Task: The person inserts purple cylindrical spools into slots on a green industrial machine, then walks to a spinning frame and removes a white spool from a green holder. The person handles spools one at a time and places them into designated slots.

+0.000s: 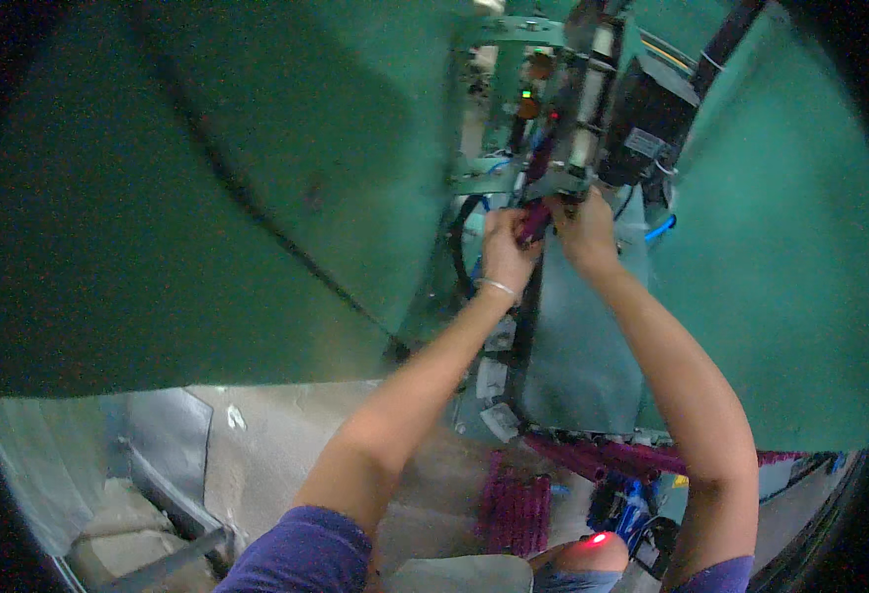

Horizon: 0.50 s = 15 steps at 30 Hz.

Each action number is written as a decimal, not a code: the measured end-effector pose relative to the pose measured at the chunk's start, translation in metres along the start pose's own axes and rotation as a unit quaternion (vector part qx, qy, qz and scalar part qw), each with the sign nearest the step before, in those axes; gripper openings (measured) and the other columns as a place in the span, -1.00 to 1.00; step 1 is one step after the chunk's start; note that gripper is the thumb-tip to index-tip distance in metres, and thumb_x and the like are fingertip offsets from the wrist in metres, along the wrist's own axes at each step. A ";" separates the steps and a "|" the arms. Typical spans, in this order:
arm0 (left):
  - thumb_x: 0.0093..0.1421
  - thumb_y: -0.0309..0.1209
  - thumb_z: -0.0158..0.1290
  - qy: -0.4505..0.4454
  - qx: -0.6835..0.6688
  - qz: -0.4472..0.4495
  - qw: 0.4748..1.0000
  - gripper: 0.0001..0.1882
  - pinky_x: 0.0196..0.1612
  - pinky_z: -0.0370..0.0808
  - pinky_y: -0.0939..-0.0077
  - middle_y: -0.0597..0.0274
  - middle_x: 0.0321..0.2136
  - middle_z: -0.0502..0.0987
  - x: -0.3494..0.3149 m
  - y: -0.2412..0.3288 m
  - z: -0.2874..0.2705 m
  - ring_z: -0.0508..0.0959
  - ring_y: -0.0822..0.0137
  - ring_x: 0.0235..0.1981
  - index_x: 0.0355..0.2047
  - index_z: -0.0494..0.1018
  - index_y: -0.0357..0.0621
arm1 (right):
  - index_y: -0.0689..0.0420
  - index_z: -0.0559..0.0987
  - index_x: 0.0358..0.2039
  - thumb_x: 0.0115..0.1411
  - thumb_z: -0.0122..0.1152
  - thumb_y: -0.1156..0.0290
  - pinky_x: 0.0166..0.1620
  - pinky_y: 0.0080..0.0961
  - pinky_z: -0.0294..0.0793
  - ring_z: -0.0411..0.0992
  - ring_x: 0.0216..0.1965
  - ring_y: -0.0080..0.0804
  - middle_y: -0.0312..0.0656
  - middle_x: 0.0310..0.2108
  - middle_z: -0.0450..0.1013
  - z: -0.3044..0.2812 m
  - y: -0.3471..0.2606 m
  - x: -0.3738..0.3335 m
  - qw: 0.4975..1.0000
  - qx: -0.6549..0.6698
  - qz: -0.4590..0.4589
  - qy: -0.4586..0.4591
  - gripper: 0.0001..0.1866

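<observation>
Left grip (507, 242) is clamped on the purple strip (533, 223), which sits between both grips. Right grip (585, 229) is just beside, under a metal bracket (559, 184); can't tell if it's closed. Black boxy unit (650, 107) is up-right.

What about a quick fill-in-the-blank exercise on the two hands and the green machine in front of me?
1. The magenta piece shows ____ the left hand and right hand.
2. A pale band circles the ____ wrist.
3. The large machine panel is coloured ____.
4. The light spot on the person's leg is ____.

Missing words: between; left; green; red.
</observation>
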<state>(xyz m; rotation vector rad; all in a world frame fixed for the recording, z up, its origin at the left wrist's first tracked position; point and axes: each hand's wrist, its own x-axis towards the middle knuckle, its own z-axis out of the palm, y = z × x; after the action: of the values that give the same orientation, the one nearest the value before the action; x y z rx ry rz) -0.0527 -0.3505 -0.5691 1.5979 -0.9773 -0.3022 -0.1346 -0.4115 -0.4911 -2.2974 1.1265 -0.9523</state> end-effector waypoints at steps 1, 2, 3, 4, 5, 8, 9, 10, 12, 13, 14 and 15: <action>-0.25 -0.58 0.16 -0.013 0.079 0.034 0.996 -0.57 -0.23 0.39 0.36 0.00 -0.28 0.29 -0.002 -0.010 0.002 0.40 0.04 -0.30 -0.29 0.31 -0.27 | 0.25 0.41 -0.33 0.00 0.13 0.37 -0.31 -0.32 0.35 0.40 -0.37 -0.09 0.04 -0.40 0.41 0.002 -0.002 -0.001 1.000 -0.011 -0.003 0.010 -0.74; -0.22 -0.58 0.15 -0.041 0.094 -0.045 0.994 -0.61 -0.21 0.37 0.32 0.01 -0.30 0.34 -0.004 -0.018 0.005 0.41 0.03 -0.30 -0.31 0.34 -0.26 | 0.25 0.41 -0.33 0.00 0.14 0.37 -0.30 -0.30 0.35 0.39 -0.35 -0.06 0.05 -0.40 0.40 0.003 -0.004 -0.001 0.999 -0.034 0.011 0.022 -0.74; -0.17 -0.56 0.14 -0.056 0.068 -0.086 0.992 -0.69 -0.24 0.39 0.31 0.01 -0.36 0.44 -0.003 -0.025 0.008 0.45 0.06 -0.34 -0.33 0.39 -0.27 | 0.27 0.40 -0.35 -0.01 0.14 0.37 -0.27 -0.27 0.33 0.37 -0.33 -0.01 0.07 -0.39 0.39 0.004 -0.005 0.000 0.999 -0.013 -0.023 0.040 -0.74; -0.13 -0.50 0.13 -0.048 0.080 -0.053 0.994 -0.75 -0.31 0.41 0.30 0.00 -0.45 0.50 -0.003 -0.030 0.010 0.49 0.05 -0.40 -0.37 0.43 -0.26 | 0.29 0.40 -0.36 -0.02 0.15 0.37 -0.25 -0.24 0.32 0.35 -0.30 0.04 0.10 -0.38 0.38 0.005 -0.006 -0.001 0.998 -0.011 -0.024 0.052 -0.73; -0.13 -0.45 0.14 -0.052 0.141 -0.046 0.988 -0.76 -0.37 0.41 0.27 -0.02 -0.49 0.50 -0.001 -0.034 0.011 0.49 0.02 -0.45 -0.40 0.44 -0.25 | 0.30 0.39 -0.37 -0.02 0.14 0.38 -0.23 -0.21 0.31 0.33 -0.28 0.06 0.12 -0.37 0.37 0.004 -0.007 0.000 0.999 -0.003 -0.011 0.049 -0.73; -0.13 -0.33 0.16 -0.060 0.221 0.030 0.973 -0.72 -0.36 0.40 0.22 -0.04 -0.50 0.48 0.006 -0.037 0.011 0.47 -0.02 -0.44 -0.41 0.44 -0.21 | 0.35 0.38 -0.36 -0.07 0.14 0.38 -0.20 -0.18 0.29 0.32 -0.27 0.10 0.15 -0.34 0.34 0.000 -0.011 0.000 0.999 0.028 0.029 0.012 -0.68; -0.12 -0.34 0.15 -0.056 0.217 0.027 0.974 -0.72 -0.35 0.40 0.25 -0.01 -0.50 0.49 0.011 -0.038 0.011 0.47 -0.02 -0.45 -0.40 0.44 -0.22 | 0.35 0.39 -0.36 -0.09 0.15 0.39 -0.19 -0.20 0.30 0.31 -0.26 0.09 0.14 -0.35 0.34 -0.003 -0.011 -0.001 0.999 0.033 0.039 -0.005 -0.68; -0.11 -0.40 0.13 -0.022 0.181 0.082 0.980 -0.75 -0.34 0.41 0.29 -0.01 -0.48 0.50 0.016 -0.040 0.011 0.48 0.00 -0.45 -0.39 0.44 -0.23 | 0.35 0.39 -0.36 -0.12 0.15 0.39 -0.18 -0.21 0.30 0.31 -0.26 0.08 0.14 -0.35 0.34 -0.004 -0.012 -0.003 0.999 0.044 0.016 0.009 -0.67; -0.09 -0.51 0.06 -0.003 0.078 0.079 0.994 -0.82 -0.34 0.40 0.38 -0.01 -0.48 0.51 0.031 -0.047 0.016 0.51 0.14 -0.45 -0.42 0.44 -0.28 | 0.35 0.38 -0.30 -0.15 0.13 0.45 -0.16 -0.23 0.31 0.31 -0.24 0.05 0.11 -0.34 0.33 -0.004 -0.014 -0.007 0.997 0.068 0.005 0.040 -0.64; -0.10 -0.51 0.05 0.009 0.064 0.092 0.994 -0.82 -0.35 0.40 0.44 0.04 -0.48 0.52 0.037 -0.051 0.018 0.50 0.24 -0.46 -0.43 0.44 -0.30 | 0.34 0.36 -0.26 -0.15 0.11 0.48 -0.14 -0.24 0.30 0.30 -0.22 0.05 0.10 -0.31 0.32 -0.004 -0.015 -0.010 0.996 0.070 0.031 0.036 -0.61; -0.12 -0.50 0.07 0.002 0.078 0.038 0.996 -0.82 -0.36 0.39 0.48 0.08 -0.47 0.53 0.044 -0.058 0.019 0.49 0.29 -0.47 -0.44 0.45 -0.28 | 0.34 0.35 -0.21 -0.16 0.10 0.50 -0.12 -0.24 0.30 0.29 -0.20 0.04 0.09 -0.27 0.30 -0.001 -0.016 -0.013 0.995 0.070 0.062 0.013 -0.58; -0.11 -0.48 0.07 -0.013 0.001 -0.001 1.000 -0.81 -0.35 0.40 0.47 0.08 -0.44 0.52 0.049 -0.064 0.022 0.50 0.28 -0.44 -0.43 0.44 -0.27 | 0.34 0.33 -0.19 -0.16 0.08 0.53 -0.11 -0.24 0.30 0.28 -0.18 0.04 0.09 -0.25 0.29 0.001 -0.017 -0.014 0.994 0.088 0.053 0.040 -0.57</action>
<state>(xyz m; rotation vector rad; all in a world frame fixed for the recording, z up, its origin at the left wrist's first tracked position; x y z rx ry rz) -0.0103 -0.4026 -0.6180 1.6002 -0.9956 -0.3241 -0.1313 -0.3896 -0.4869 -2.0559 1.1347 -1.0661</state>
